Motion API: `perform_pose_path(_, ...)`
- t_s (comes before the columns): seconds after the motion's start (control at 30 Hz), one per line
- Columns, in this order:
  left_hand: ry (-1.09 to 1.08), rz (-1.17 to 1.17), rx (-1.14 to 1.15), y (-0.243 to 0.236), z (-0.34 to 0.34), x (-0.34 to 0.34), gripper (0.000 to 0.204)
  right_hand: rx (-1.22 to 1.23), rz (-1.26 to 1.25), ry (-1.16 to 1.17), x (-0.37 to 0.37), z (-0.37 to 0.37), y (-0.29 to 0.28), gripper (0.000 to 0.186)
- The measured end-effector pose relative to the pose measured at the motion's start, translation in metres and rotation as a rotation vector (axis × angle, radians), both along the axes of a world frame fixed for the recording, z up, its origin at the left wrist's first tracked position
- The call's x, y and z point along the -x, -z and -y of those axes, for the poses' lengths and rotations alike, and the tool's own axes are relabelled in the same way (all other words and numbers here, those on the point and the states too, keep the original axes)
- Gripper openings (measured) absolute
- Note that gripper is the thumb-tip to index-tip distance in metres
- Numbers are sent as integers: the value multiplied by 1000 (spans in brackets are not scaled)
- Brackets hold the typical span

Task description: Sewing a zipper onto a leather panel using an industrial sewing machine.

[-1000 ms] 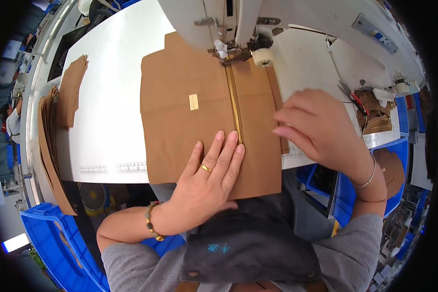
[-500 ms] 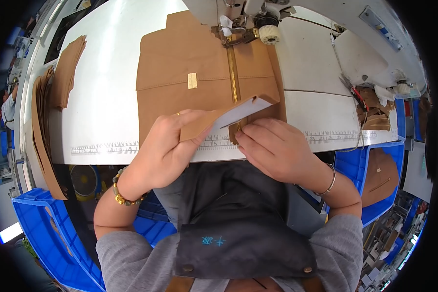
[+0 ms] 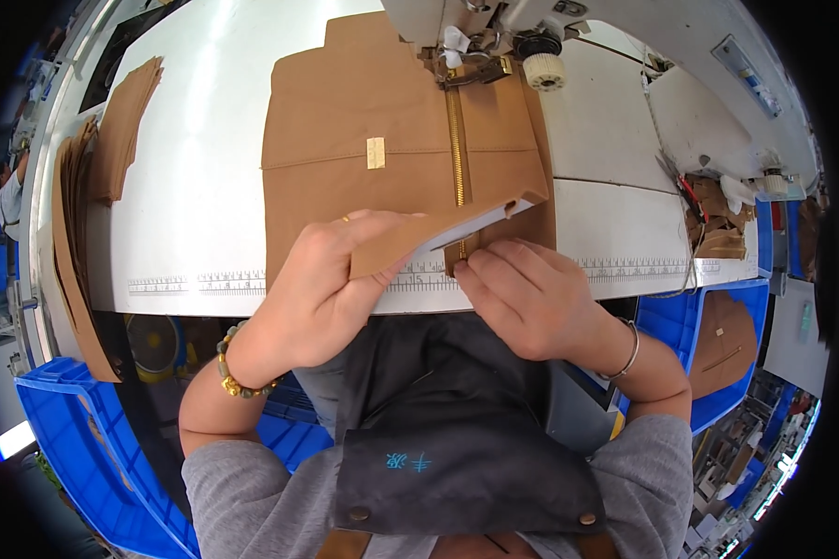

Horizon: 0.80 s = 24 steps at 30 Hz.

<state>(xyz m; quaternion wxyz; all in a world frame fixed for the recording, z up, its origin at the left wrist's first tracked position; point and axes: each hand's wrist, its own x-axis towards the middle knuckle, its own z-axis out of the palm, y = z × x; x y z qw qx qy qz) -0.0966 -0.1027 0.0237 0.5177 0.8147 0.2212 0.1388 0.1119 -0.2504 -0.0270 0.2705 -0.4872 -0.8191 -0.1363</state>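
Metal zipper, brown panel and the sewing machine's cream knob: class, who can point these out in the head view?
Metal zipper (image 3: pixel 458 140), head view: on its gold teeth.
Brown panel (image 3: pixel 405 121), head view: surface left of the zipper.
Cream knob (image 3: pixel 544 73), head view: its ridged side.

A heathered grey top with short, loose sleeves (image 3: pixel 236 489) showed beneath a charcoal apron (image 3: pixel 471 484), its folded bib bearing turquoise lettering (image 3: pixel 408 461), round brass-coloured snaps (image 3: pixel 358 513) and brown straps (image 3: pixel 343 544). A dark beaded bracelet (image 3: pixel 224 367) with golden beads, a gold-coloured ring (image 3: pixel 346 219) on the left hand (image 3: pixel 322 279), and a slim silvery bangle (image 3: pixel 634 349) at the right wrist (image 3: pixel 611 345) completed it.
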Motion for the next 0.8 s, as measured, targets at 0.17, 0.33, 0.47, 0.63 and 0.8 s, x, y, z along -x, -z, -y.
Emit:
perform_pose_path(0.17, 15, -21, 34, 5, 0, 0, 41, -20, 26, 28, 5, 2, 3, 29)
perform_pose_path(0.33, 84, 67, -37, 11, -2, -2, 47, -40, 24, 39, 5, 2, 3, 31)
perform_pose_path(0.47, 95, 61, -42, 11, -2, 0, 36, -49, 26, 49, 6, 1, 3, 30)
perform_pose_path(0.63, 154, 57, -296, 10, 5, -4, 41, 9, 62, 29, 2, 14, 7, 35)
perform_pose_path(0.8, 87, -57, -509, 12, 36, -3, 52, 113, -141, 30, 2, 33, 22, 47)
